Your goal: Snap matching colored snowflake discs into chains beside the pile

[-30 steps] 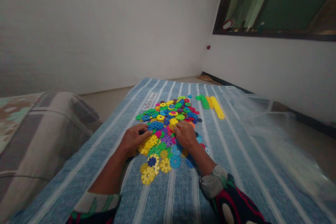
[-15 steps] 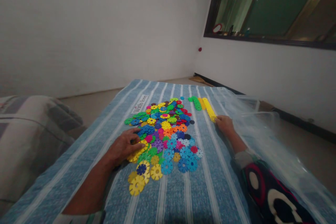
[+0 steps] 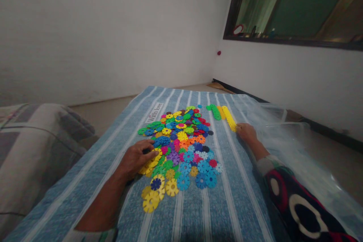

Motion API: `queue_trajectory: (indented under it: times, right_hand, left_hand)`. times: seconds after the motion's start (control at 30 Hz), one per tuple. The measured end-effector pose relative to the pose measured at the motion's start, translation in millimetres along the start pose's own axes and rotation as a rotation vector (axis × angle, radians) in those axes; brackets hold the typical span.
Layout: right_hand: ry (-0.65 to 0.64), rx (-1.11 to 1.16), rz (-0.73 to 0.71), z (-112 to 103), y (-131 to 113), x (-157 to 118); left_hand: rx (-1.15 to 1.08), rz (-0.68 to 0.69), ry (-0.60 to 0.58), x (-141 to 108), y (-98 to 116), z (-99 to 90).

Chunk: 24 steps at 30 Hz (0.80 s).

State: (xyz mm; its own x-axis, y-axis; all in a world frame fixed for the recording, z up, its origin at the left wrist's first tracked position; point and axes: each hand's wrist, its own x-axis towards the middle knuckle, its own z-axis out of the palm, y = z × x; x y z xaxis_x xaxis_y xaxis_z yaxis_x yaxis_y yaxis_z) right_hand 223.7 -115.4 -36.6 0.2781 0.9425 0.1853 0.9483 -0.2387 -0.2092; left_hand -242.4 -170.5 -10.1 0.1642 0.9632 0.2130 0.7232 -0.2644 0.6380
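Note:
A heap of colourful plastic snowflake discs [image 3: 183, 136] lies spread over the middle of the striped cloth. My left hand [image 3: 137, 157] rests at the heap's left side, thumb apart from the curled fingers. Its thumb touches overlapping yellow discs [image 3: 151, 162], and its index finger is beside a cluster of blue discs [image 3: 162, 141]. To the right of the heap runs a long row of yellow discs [image 3: 228, 118]. My right hand [image 3: 247, 133] has its fingers closed at the near end of this row; its fingertips are partly hidden.
Beside the yellow row lie a shorter orange row [image 3: 221, 112] and a green row [image 3: 215, 112]. Clear plastic containers [image 3: 286, 130] stand along the table's right side. A cloth-covered bulk [image 3: 42, 159] is at the left, below a plain wall.
The view has shifted slightly, moving everything a little to the right in the picture. Both hands stay at nearly the same places, the left at the yellow discs and the right by the yellow row.

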Motion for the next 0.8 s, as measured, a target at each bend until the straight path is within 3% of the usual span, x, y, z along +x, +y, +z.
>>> queue_trajectory:
  times: [0.3,0.53,0.63,0.8]
  right_hand:
    - [0.071,0.01,0.085,5,-5,-8]
    - [0.129,0.075,0.078,13,-28,-42]
    - [0.204,0.198,-0.073,18,-49,-62]
    - [0.244,0.509,-0.542,22,-105,-97]
  left_hand:
    - [-0.065,0.003,0.11,0,6,-0.7]
    - [-0.193,-0.063,0.155,-7,18,2.8]
    - [-0.253,-0.093,0.145,-10,27,6.7]
    - [-0.356,-0.059,0.077,-11,36,19.4]
